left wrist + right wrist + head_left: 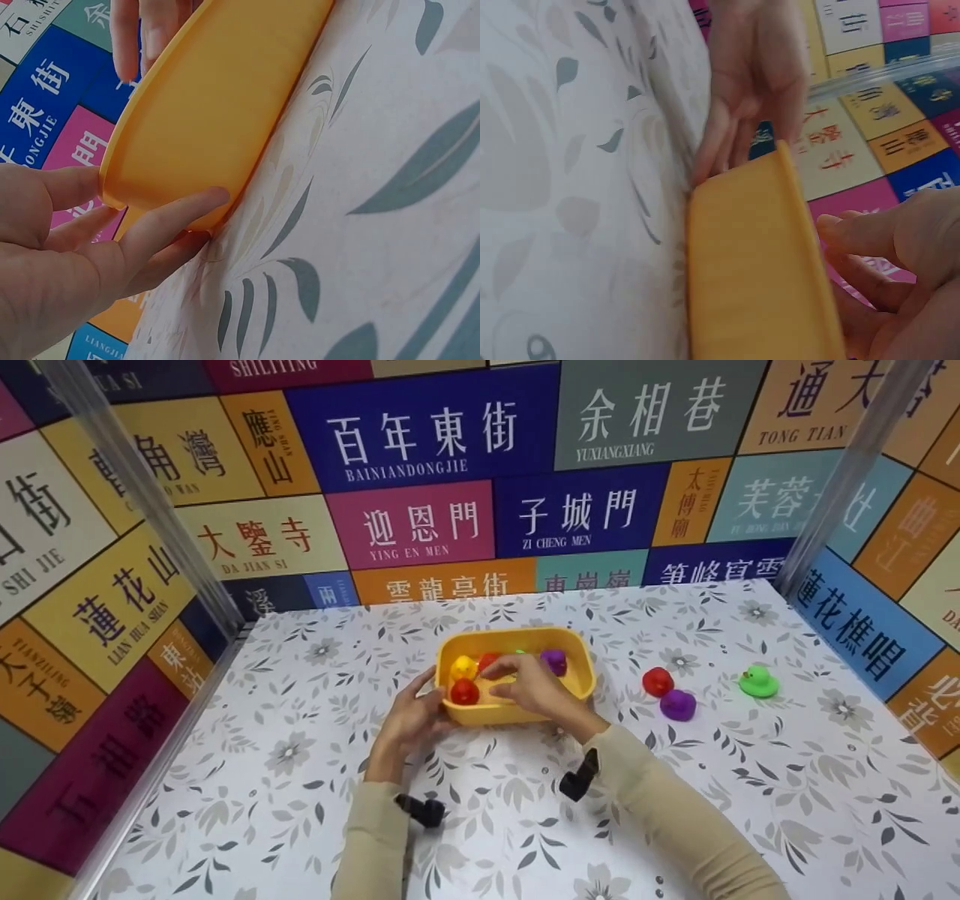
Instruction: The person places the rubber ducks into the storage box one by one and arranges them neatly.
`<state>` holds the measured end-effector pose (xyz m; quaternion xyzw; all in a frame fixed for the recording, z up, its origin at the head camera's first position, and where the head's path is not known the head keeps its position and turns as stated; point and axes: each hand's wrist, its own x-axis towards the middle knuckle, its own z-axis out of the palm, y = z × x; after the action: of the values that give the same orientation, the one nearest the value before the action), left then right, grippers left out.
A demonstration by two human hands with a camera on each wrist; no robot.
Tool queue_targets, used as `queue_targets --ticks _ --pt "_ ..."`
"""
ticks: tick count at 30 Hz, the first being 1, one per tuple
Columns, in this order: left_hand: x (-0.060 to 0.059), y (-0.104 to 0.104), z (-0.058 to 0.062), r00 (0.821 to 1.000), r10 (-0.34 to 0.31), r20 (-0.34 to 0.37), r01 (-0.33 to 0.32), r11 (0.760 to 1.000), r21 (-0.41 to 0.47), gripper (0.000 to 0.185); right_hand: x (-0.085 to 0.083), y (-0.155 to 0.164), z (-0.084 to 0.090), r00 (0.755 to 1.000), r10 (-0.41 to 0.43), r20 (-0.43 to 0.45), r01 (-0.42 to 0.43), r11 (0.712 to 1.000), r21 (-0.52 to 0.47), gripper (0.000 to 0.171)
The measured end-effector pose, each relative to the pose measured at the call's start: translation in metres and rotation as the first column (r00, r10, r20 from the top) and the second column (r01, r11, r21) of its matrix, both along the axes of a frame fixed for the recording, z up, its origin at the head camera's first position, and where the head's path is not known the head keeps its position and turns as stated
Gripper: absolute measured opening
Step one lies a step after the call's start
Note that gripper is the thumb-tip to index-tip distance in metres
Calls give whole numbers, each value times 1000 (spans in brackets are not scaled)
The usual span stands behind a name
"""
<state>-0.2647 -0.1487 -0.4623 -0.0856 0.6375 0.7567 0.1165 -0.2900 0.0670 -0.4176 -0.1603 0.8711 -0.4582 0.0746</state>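
Observation:
A yellow plastic basin (517, 714) sits on the table. My left hand (412, 716) holds its left end; in the left wrist view, thumb and fingers spread around the corner and wall. Over the basin's inside hovers my right hand (532, 686), thumb and fingers bent with a gap between them and nothing visible in the gap. Inside the basin are a yellow toy duck (463, 667), a red toy duck (463, 692), another red toy (487, 660) behind the right fingers, a purple toy duck (553, 662) and a mostly hidden green toy (520, 652).
Right of the basin, a red toy duck (658, 682) lies beside a purple toy duck (678, 705). Farther right stands a green toy duck (758, 682). A floral cloth (300, 810) covers the table, and panels with lettering (420, 435) rise behind and at both sides.

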Motion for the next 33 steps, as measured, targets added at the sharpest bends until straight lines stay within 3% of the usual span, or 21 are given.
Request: queue_targets --ticks 6,14,18,33 --pt "0 -1 -1 999 -1 -47 -2 999 -53 57 10 25 13 999 -16 -39 13 998 -69 26" --pt "0 0 -1 1000 13 -13 -14 1000 -25 57 20 65 35 999 12 -46 -14 999 -42 37" --pt "1 1 0 1000 8 6 -8 1000 -29 57 23 90 44 995 26 -99 -30 999 -39 40" --pt "0 1 -2 1000 8 -3 -8 1000 -27 59 16 151 51 964 -194 -182 184 980 -70 35"
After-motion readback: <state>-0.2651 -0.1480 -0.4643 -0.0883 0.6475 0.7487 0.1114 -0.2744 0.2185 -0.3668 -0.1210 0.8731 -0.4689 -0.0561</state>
